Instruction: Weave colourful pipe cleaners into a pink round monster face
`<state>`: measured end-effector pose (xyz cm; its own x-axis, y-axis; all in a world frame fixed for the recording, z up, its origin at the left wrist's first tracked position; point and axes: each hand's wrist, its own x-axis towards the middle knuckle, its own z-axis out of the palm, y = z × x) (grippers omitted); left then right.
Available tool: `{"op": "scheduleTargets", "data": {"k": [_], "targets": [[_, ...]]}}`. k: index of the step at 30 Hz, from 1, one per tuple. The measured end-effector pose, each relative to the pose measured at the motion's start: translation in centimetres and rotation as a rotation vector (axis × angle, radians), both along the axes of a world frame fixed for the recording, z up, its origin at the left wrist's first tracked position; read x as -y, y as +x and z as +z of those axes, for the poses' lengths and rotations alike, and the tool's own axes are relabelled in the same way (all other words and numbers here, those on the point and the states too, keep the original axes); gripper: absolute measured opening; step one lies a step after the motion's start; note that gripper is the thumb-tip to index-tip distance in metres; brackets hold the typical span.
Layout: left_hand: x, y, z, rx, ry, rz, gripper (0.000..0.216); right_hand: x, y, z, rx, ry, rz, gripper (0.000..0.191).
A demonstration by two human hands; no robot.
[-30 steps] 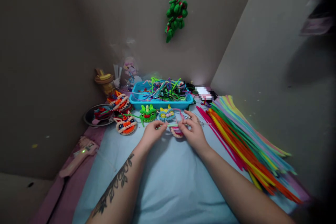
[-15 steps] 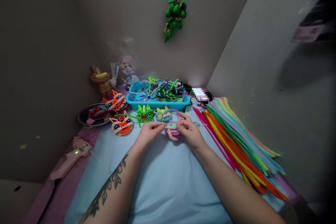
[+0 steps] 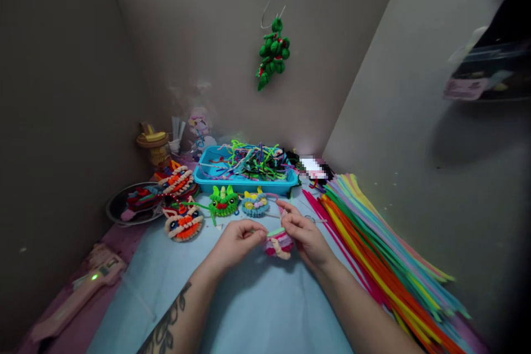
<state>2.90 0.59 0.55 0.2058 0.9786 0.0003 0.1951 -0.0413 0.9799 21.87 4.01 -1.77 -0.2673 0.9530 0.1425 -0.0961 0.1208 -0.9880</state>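
Between my hands is a small pink, purple and cream piece made of fuzzy pipe cleaners point(image 3: 279, 247), held just above the cloth. A mint-green pipe cleaner point(image 3: 275, 232) runs across its top. My left hand point(image 3: 239, 244) is closed in a pinch at the left end of that green strip. My right hand point(image 3: 307, 237) grips the piece's right side between thumb and fingers, which partly hide it. Just beyond stand a blue-and-yellow animal face point(image 3: 255, 204) and a green horned one point(image 3: 223, 202). An orange-and-cream face point(image 3: 185, 223) lies further left.
A blue tray point(image 3: 244, 183) of pipe cleaner scraps stands at the back. Long coloured pipe cleaners point(image 3: 373, 249) spread on the right. At left are a metal bowl point(image 3: 114, 213) and a pink glue gun point(image 3: 78, 298) with a lit green light. A green bundle point(image 3: 274, 52) hangs ahead.
The camera view has tilted up, so everything sits lower in the picture. The pink piece has turned slightly in my fingers, and both hands keep their hold.
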Motion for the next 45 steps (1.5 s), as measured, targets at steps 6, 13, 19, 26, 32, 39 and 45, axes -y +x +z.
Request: {"op": "scheduleTargets", "data": {"k": [6,13,19,26,32,39,45], "targets": [[0.2,0.6,0.2,-0.198,0.172,0.115,0.024,0.6,-0.2,-0.3,0.348,0.425,-0.349,0.032],[1.3,1.4,0.6,-0.454,0.356,0.050,0.021,2.9,-1.1,1.6,0.616,0.734,-0.373,0.009],[1.3,1.8,0.6,-0.495,0.368,-0.022,0.024,1.8,-1.0,1.3,0.578,0.435,-0.358,0.015],[0.8,1.4,0.2,-0.385,0.280,0.071,0.022,1.7,-0.7,1.3,0.540,0.475,-0.357,0.010],[0.6,1.3,-0.2,-0.356,0.240,0.132,0.023,2.1,-1.3,1.4,0.568,0.445,-0.285,0.003],[0.6,1.4,-0.4,-0.271,0.180,0.178,0.016,2.2,-1.5,1.4,0.438,0.355,-0.277,0.008],[0.7,1.1,0.1,-0.312,0.192,0.174,0.017,2.1,-1.3,1.4,0.409,0.318,-0.237,0.009]]}}
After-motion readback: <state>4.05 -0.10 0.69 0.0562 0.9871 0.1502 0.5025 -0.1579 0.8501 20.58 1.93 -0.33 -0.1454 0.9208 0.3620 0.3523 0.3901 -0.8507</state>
